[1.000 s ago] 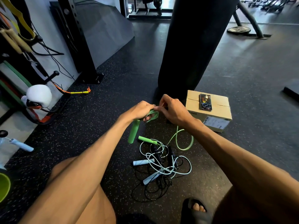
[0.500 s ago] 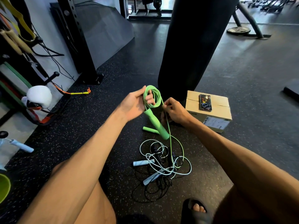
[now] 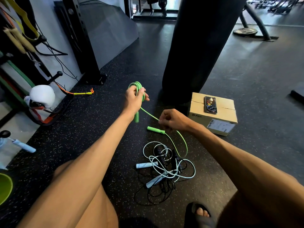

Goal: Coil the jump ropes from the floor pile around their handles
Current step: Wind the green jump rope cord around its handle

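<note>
The left hand [image 3: 134,100] is gripping the green jump rope [image 3: 137,85], its fingers curling round the coiled loops and one handle, above the floor [image 3: 230,83]. The right hand [image 3: 172,120] is pinching the cord just beside the other green handle [image 3: 155,130]. The tangled pile of ropes [image 3: 166,168] is lying on the floor below.

a phone [image 3: 210,105] lies on top of the cardboard box [image 3: 197,102], and the punching bag [image 3: 197,46] is just behind the box and to its left. the right hand [image 3: 172,120], pinching the rope [image 3: 148,113], is just left of the box; the left hand [image 3: 134,100], gripping that rope's coils, is further left and a little behind, and a loose handle [image 3: 155,130] lies left of the box, just nearer than the right hand. the pile of jump ropes [image 3: 166,167] lies in front of the box and to its left, the boxing glove [image 3: 42,96] far left, a weight plate [image 3: 245,31] well behind.
</note>
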{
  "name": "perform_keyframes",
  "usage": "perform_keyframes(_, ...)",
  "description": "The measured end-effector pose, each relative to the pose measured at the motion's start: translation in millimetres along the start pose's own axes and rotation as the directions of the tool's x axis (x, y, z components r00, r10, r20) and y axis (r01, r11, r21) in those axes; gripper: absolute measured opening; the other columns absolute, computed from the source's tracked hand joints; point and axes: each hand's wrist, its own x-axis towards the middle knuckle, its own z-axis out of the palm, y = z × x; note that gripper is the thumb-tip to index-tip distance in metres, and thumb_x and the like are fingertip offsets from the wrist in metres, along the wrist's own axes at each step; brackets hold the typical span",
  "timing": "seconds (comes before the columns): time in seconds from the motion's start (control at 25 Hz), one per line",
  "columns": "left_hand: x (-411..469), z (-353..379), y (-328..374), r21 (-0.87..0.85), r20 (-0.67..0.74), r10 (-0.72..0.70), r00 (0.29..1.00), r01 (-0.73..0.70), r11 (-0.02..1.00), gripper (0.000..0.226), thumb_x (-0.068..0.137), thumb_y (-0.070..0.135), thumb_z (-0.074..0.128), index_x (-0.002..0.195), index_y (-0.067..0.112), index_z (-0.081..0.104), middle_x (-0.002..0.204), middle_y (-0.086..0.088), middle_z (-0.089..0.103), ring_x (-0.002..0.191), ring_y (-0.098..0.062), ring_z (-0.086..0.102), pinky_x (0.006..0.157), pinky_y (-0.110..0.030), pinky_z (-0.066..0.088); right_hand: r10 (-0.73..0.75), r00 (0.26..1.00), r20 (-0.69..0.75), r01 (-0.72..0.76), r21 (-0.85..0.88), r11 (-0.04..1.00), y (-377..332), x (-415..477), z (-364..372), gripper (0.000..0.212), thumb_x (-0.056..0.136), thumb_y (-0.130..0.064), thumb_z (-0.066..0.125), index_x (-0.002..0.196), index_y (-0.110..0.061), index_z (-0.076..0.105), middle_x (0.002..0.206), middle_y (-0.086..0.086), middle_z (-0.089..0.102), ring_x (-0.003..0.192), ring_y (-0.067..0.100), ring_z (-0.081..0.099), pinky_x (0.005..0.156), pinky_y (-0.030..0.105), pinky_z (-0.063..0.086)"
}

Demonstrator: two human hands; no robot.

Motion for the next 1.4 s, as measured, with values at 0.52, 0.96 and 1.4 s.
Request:
perform_keyframes(0.52, -14.4, 18.1, -8.6, 0.303, 0.502, -0.138, 0.854, -0.024, 0.953, 0.038, 0.101, 0.028, 0.047, 0.076, 0.005, 0.065, 0.047, 0.002, 0.054, 0.041, -0.008, 0.049, 0.053, -0.027, 0.041, -0.245, 0.871, -0.426, 0.223, -0.101, 0.97, 0.2, -1.1, -20.8, 0.016, 0.097, -0.026, 0.059, 0.094, -0.011, 0.062, 0.084, -0.001, 0.062, 0.074, 0.012, 0.056, 0.064, 0.026, 0.044)
perform_keyframes(0.96, -14.9, 3.6, 17.5, -0.481, 0.675, -0.186, 0.714, 0.617, 0.622, 0.036, 0.104, 0.034, 0.034, 0.085, 0.009, 0.052, 0.06, -0.001, 0.042, 0.057, -0.015, 0.042, 0.071, -0.029, 0.04, 0.061, 0.936, -0.346, -0.007, 0.156, 0.988, 16.9, 4.5, -13.0, 0.009, 0.1, -0.015, 0.049, 0.104, -0.007, 0.047, 0.08, 0.014, 0.07, 0.078, 0.032, 0.069, 0.076, 0.05, 0.056)
perform_keyframes(1.4, 1.2, 3.0, 0.3, -0.676, 0.213, -0.28, 0.936, 0.348, 0.65, 0.023, 0.104, 0.011, 0.04, 0.092, 0.002, 0.057, 0.082, -0.009, 0.056, 0.07, -0.021, 0.062, 0.077, -0.035, 0.056, 0.16, 0.984, 0.082, -0.166, 0.072, 0.983, 12.6, 0.8, -2.9, 0.018, 0.098, -0.011, 0.056, 0.082, -0.005, 0.053, 0.083, 0.022, 0.072, 0.063, 0.024, 0.071, 0.057, 0.034, 0.059)
